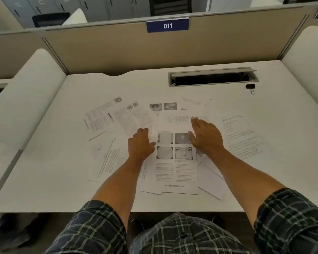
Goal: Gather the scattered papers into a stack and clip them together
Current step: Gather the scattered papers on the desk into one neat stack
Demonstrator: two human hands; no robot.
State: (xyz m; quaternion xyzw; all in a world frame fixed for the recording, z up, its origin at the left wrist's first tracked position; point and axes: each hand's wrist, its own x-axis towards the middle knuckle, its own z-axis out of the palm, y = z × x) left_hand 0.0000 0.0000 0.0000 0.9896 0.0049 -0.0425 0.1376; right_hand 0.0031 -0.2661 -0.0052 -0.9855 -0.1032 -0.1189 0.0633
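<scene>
White printed sheets [174,167] lie fanned and overlapping across the desk [264,162], not yet squared into a stack. The binder clip [250,87] sits well apart at the far right, beside the cable slot [212,77], presumably reserved until the papers are aligned. Both forearms extend forward over the desk, palms down. The left hand [140,143] rests on the sheets with fingers loosely bent, gripping nothing visible. The right hand [206,136] lies flat with fingers straight, pressing the top page with the photographs, apparently to draw the sheets inward.
</scene>
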